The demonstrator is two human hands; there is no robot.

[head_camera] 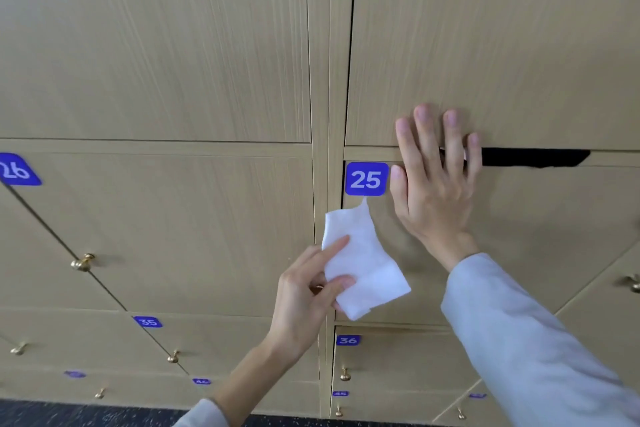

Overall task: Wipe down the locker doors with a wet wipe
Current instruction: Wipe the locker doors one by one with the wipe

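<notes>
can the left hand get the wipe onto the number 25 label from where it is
Probably yes. The left hand pinches the wet wipe just below the 25 label, with nothing between; the right hand lies beside it.

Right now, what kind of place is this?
Probably a locker or changing room, or a storage area: a wall of wood-grain locker doors with blue number plates like 25 and small brass knobs. The left hand holds a wet wipe.

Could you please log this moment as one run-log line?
left hand holds wet wipe | right hand flat on locker 25 door, fingers spread | wipe below 25 label
</notes>
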